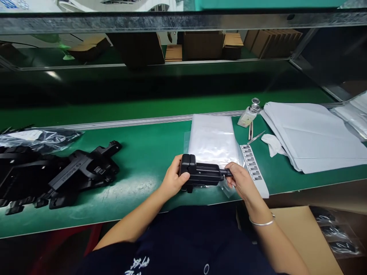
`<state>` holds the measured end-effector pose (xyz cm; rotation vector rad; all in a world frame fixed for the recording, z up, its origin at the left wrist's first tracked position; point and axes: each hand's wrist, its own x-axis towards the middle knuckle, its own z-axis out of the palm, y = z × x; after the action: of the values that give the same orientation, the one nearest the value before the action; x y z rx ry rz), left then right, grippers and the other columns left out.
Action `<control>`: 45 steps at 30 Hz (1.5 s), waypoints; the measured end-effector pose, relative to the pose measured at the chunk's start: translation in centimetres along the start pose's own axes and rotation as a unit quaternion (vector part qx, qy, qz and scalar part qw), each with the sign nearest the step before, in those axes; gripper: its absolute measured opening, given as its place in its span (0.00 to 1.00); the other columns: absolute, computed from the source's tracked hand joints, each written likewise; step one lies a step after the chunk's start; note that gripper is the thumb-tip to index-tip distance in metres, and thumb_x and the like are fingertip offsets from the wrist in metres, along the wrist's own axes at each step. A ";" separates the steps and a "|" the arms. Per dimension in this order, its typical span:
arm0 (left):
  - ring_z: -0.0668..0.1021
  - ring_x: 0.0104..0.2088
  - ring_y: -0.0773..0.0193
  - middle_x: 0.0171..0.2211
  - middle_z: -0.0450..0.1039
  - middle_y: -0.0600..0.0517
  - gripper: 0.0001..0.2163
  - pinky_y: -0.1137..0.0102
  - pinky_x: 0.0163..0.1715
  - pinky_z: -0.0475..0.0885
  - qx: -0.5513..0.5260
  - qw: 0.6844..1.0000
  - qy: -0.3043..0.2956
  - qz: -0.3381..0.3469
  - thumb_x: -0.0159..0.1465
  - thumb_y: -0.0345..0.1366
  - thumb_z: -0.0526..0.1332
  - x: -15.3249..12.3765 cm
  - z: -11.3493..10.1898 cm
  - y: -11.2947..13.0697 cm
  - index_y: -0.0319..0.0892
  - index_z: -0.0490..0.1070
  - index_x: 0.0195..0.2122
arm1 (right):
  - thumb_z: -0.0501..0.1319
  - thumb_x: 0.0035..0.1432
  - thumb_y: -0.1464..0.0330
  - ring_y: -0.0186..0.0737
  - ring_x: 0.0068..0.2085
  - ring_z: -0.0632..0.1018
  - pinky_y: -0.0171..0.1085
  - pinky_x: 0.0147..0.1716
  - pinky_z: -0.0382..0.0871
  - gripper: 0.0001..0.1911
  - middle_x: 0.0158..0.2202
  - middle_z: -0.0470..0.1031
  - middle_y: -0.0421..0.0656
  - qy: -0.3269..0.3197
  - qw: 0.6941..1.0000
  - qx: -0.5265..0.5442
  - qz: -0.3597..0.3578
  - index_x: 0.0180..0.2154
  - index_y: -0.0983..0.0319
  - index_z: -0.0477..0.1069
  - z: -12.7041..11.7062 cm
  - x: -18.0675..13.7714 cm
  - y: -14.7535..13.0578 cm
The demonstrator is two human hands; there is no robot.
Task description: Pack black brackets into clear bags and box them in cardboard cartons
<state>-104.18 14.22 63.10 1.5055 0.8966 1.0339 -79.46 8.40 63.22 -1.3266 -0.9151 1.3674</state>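
A black plastic part [200, 173] lies across the near end of a stack of clear plastic bags [213, 139] on the green table. My left hand [173, 179] is closed round its thick left end. My right hand [241, 179] pinches its thin right end. A strip of printed labels [252, 162] lies just right of the bags, beside my right hand.
A pile of black plastic parts [57, 175] covers the left of the table, some in a bag [37, 137]. A small bottle [249, 114], tweezers [256, 137], a white cloth [272, 144] and white sheets [309, 135] lie at the right. An open cardboard box [315, 236] with bagged parts stands below.
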 end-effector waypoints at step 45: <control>0.72 0.55 0.50 0.53 0.70 0.44 0.27 0.53 0.59 0.62 0.091 0.986 -0.125 0.064 0.59 0.54 0.64 -0.3 -1.3 2.4 0.47 0.64 0.55 | 0.67 0.55 0.55 0.51 0.55 0.76 0.52 0.53 0.74 0.26 0.55 0.75 0.50 -0.027 0.977 -0.110 -0.181 0.53 0.56 0.70 -0.1 -0.8 1.8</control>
<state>-105.50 14.02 65.51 1.8224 0.7388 0.8468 -79.68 7.24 61.66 -1.2146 -1.3045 1.0457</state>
